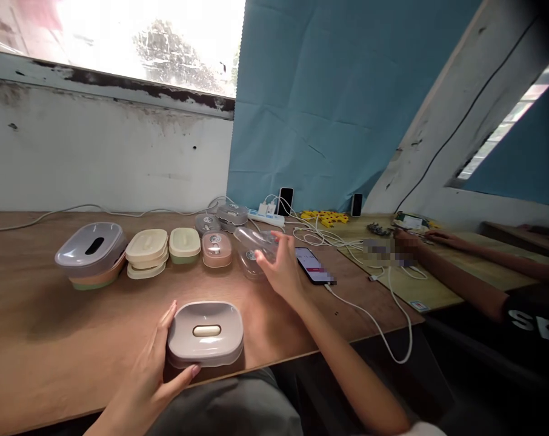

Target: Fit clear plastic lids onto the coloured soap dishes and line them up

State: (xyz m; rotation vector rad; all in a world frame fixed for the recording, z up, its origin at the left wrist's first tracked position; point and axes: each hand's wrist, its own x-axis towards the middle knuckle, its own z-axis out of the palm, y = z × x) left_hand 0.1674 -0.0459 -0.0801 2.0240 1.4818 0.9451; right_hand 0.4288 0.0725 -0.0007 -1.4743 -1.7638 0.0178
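My left hand (159,363) cups the left side of a pale grey lidded box (205,333) near the table's front edge, thumb under its front corner. My right hand (281,269) reaches forward and holds a clear plastic lid (256,239) over a clear box (251,266). Left of it stands a row of small boxes: a pink one (217,248), a cream and green one (184,244), stacked cream lids (146,253) and a larger grey-lidded box (91,254).
A phone (313,265) with a lit screen lies right of my right hand, with white cables (374,321) trailing off the wooden table (38,327). A power strip (266,217) sits at the back. Another person's arms (460,266) rest on the table at right.
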